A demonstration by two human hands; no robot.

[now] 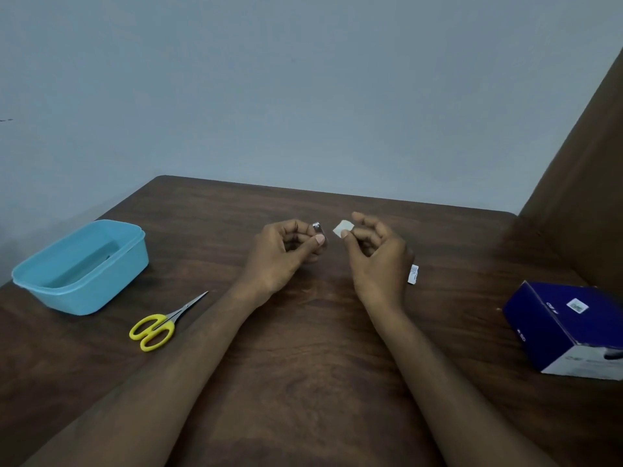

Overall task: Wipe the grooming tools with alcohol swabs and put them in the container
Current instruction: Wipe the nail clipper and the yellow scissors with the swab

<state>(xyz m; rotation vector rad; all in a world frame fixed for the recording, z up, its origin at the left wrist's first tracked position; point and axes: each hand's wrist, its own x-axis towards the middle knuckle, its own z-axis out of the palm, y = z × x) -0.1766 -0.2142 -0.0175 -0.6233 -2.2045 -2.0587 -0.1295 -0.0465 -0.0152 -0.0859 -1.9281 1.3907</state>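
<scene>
Left hand (286, 251): I see it pinching a small metal tool (318, 228) (frame centre).
Right hand (377, 254): pinching a white swab (343, 227), just beside.
Container (81, 267): left, on worktop (303, 365).

A small metal nail clipper (318, 230) is held above the middle of the table, with a small white swab (343, 228) just to its right, the two slightly apart. Yellow-handled scissors (161, 326) lie closed and flat at the near left, blades pointing far-right. Beyond them at the far left sits an open, light blue rectangular container (81, 267).
</scene>
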